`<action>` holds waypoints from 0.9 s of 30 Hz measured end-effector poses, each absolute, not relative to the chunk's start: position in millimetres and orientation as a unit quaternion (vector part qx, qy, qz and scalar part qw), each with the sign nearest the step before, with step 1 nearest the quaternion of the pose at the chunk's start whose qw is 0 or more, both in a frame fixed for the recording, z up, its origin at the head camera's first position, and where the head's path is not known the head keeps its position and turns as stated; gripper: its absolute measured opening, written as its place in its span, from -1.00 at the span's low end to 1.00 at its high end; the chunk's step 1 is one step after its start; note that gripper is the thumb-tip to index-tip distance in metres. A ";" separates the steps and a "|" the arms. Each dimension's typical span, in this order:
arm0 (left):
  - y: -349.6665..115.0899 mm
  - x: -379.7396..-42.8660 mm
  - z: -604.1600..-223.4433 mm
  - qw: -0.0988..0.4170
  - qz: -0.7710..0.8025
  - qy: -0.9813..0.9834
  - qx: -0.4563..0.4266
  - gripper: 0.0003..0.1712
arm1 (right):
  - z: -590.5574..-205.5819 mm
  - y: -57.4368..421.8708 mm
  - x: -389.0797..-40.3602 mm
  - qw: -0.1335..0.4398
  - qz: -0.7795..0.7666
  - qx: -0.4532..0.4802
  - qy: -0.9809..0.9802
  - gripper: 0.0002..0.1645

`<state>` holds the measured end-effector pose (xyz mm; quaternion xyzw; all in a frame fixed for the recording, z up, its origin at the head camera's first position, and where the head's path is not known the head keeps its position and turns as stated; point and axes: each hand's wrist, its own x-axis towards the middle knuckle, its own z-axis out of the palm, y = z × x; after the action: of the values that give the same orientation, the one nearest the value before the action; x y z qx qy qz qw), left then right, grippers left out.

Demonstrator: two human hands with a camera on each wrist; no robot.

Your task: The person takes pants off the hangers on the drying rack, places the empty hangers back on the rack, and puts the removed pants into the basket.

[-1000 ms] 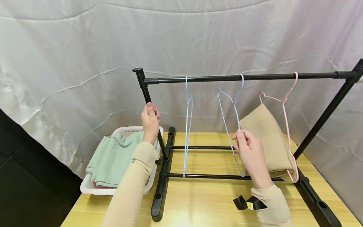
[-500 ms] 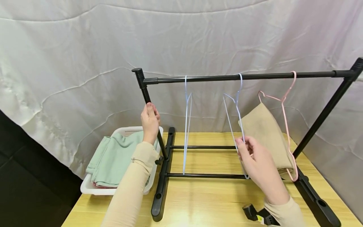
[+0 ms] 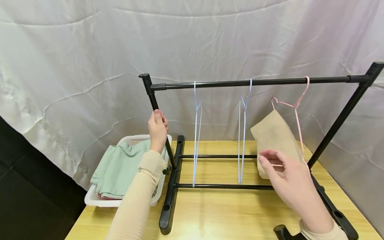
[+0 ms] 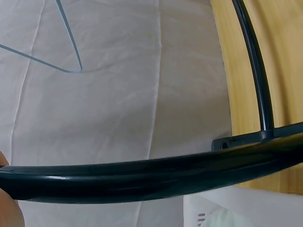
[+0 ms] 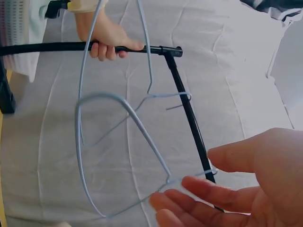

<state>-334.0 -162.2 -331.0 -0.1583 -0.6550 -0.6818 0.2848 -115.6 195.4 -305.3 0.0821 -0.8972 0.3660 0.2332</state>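
Two hands (image 3: pixel 157 130) (image 3: pixel 295 182), left gripping one rack (image 3: pixel 222 84); three hangers (image 3: pixel 197 106) (image 3: pixel 244 104) (image 3: pixel 296 105), one basket (image 3: pixel 103 202)

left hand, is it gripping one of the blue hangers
No, in the head view the left hand is curled round the black upright post to the left of both blue hangers.

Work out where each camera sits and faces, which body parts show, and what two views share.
Head: on the head, facing forward and down at the black tubular clothes rack; left hand, right hand and beige sleeves show.
Left wrist: worn there, facing across the black round upright post to the grey cloth curtain; part of the left hand shows.
Right wrist: worn there, facing past pale blue slim hangers; the right hand and left hand show.
Shared by head and right wrist: left hand gripping the post.
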 end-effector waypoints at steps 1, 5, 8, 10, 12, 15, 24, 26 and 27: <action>-162.6 -334.0 -331.1 0.284 -0.683 -0.654 -0.160 -0.41 | -304.2 198.5 -115.5 0.244 0.361 0.084 -0.896 -0.70; -163.4 -334.2 -332.0 0.284 -0.683 -0.653 -0.162 -0.41 | -299.1 215.2 -114.9 0.287 0.331 0.087 -0.894 -0.74; -163.1 -335.0 -331.9 0.285 -0.683 -0.653 -0.163 -0.41 | -295.0 230.4 -114.2 0.316 0.312 0.086 -0.892 -0.73; -162.9 -335.0 -331.7 0.285 -0.685 -0.650 -0.167 -0.40 | -293.0 240.9 -114.0 0.326 0.304 0.085 -0.891 -0.71; -162.7 -334.6 -331.0 0.283 -0.686 -0.649 -0.167 -0.40 | -291.7 250.7 -114.7 0.331 0.299 0.084 -0.891 -0.68; -163.3 -333.7 -332.7 0.278 -0.688 -0.650 -0.164 -0.39 | -293.0 263.1 -118.5 0.335 0.294 0.079 -0.892 -0.60; -163.0 -334.8 -334.0 0.278 -0.685 -0.652 -0.166 -0.39 | -314.6 295.3 -141.4 0.281 0.315 0.038 -0.906 -0.15; -162.7 -334.9 -333.3 0.280 -0.686 -0.650 -0.169 -0.41 | -319.7 297.5 -143.6 0.257 0.315 0.035 -0.913 -0.16; -162.6 -335.0 -333.0 0.282 -0.686 -0.649 -0.170 -0.41 | -321.6 297.9 -144.4 0.248 0.313 0.034 -0.916 -0.18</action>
<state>-335.0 -162.6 -333.0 -0.1700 -0.6490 -0.6860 0.2818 -144.4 297.9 -321.6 0.0337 -0.9161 0.3130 0.2484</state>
